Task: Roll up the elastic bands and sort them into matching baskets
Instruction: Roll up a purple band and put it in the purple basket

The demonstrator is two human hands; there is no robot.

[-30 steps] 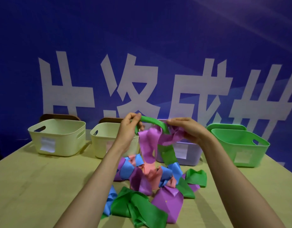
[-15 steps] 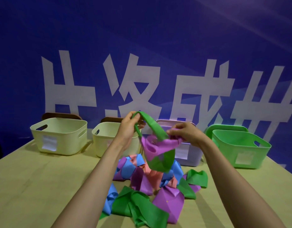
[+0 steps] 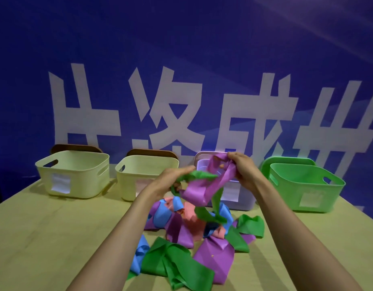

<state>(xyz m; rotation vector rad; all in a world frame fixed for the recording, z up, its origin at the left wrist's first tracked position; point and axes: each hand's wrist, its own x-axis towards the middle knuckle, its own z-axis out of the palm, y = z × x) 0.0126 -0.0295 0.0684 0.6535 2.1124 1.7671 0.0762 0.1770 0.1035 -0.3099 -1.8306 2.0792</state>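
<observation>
Aloft, L hand (image 3: 170,181) grips green band (image 3: 202,176), R hand (image 3: 243,172) pinches purple band (image 3: 199,191), tangled together, partly hiding lilac basket (image 3: 247,199).

Head-worn view, forward-down over table (image 3: 45,238)

Four baskets (image 3: 55,181) (image 3: 126,185) (image 3: 244,201) (image 3: 286,192), two hands (image 3: 173,182) (image 3: 243,172)
</observation>
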